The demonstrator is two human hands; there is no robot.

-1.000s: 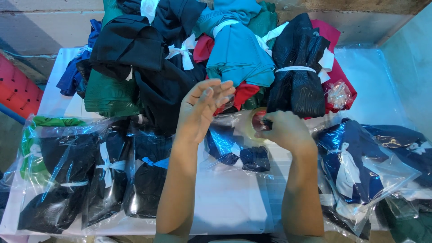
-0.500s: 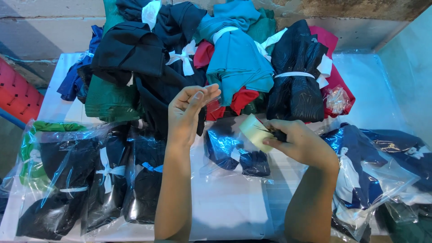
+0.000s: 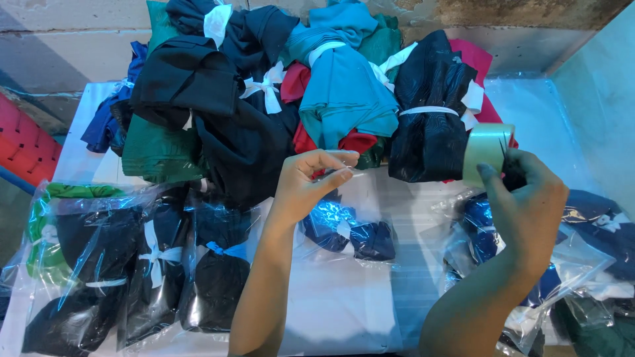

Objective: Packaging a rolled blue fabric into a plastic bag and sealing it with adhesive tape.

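Since half a second ago the right hand (image 3: pixel 526 198) has carried the pale, translucent roll of packing tape (image 3: pixel 486 153) away to 3 o'clock, so the two hands are now well apart with a strip of clear tape (image 3: pixel 397 173) drawn out between them. Its fingers are clenched round the roll, which sits at the hand's 11 o'clock, just above the thumb. At centre, the left hand (image 3: pixel 307 185) pinches the free end of the strip between thumb and forefinger, the other fingers loosely curled. Directly below that hand, at its 6 o'clock, a clear plastic bag holding a folded navy garment (image 3: pixel 347 231) lies flat on the white table (image 3: pixel 331 311). Bagged dark garments (image 3: pixel 132 264) lie at 9 o'clock, and a heap of tied clothing bundles in black, teal, green and red (image 3: pixel 297 86) fills 12 o'clock.
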